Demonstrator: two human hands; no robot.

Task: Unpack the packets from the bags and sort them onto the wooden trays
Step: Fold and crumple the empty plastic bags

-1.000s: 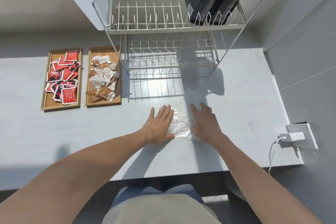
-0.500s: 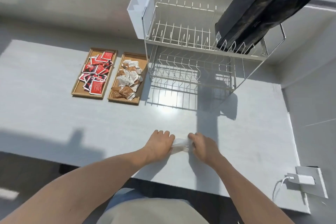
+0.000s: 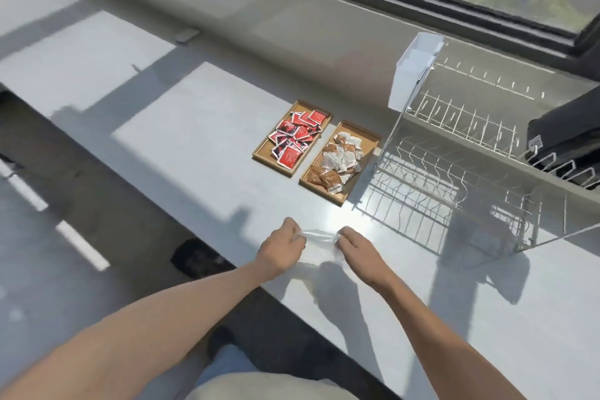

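While both hands work close to the near edge of the counter [image 3: 201, 127], a clear bag [image 3: 316, 245] is stretched between them. The left hand [image 3: 281, 248] has its grip closed on the left end of the bag, with the fingers curled in. The right hand [image 3: 352, 245] pinches the right end in the same way. The bag looks flat and I cannot tell if anything is inside. Its lower part lies on the counter, between the two wrists.

Farther from the person, two wooden trays stand side by side, almost touching. The left tray [image 3: 262, 156] holds red packets [image 3: 297, 136] in a loose heap. The right tray [image 3: 373, 140] holds white and brown packets [image 3: 337, 161]. Both trays are well apart from the hands, with bare counter between.

Just right of the right tray stands a wire rack [image 3: 454, 178] with two levels. A white box [image 3: 412, 71] hangs on its upper left corner, and a black bag [image 3: 565, 136] rests on the upper level at the right edge of the view. The lower level reaches near to the right hand.

To the left of the trays the counter is wide and free. The near edge runs diagonally under the left forearm, and dark floor [image 3: 65, 204] lies below it.
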